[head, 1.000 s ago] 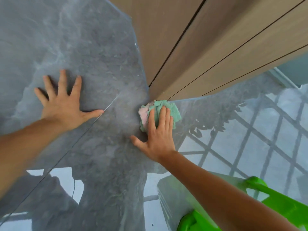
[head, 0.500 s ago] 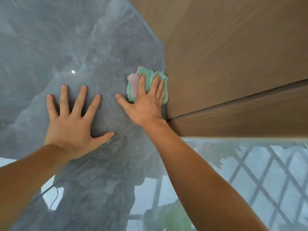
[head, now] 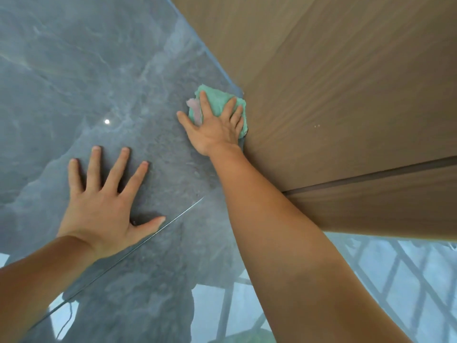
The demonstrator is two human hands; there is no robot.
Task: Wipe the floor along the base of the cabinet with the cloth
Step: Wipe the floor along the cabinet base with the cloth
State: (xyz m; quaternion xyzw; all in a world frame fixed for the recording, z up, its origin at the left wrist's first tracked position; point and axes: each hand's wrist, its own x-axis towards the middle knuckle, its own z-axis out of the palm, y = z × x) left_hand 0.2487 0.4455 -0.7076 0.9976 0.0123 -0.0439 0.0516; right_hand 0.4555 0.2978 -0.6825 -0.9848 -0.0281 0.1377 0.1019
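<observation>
A crumpled green cloth (head: pixel 217 100) with a pink patch lies on the glossy grey marble floor (head: pixel 86 70), right against the base of the brown wooden cabinet (head: pixel 333 95). My right hand (head: pixel 217 129) presses flat on the cloth, fingers spread over it, and covers its near part. My left hand (head: pixel 103 201) rests palm-down on the floor to the left, fingers wide apart, holding nothing.
A thin tile joint (head: pixel 148 236) runs diagonally across the floor under my left wrist. The cabinet's corner edge (head: pixel 371 233) ends at the lower right. The polished floor reflects a window grid (head: pixel 408 280) and a bright light spot (head: pixel 106 121).
My right hand slid the cloth from the cabinet's corner farther along its base, away from me. My left hand stayed planted on the floor while the view shifted forward.
</observation>
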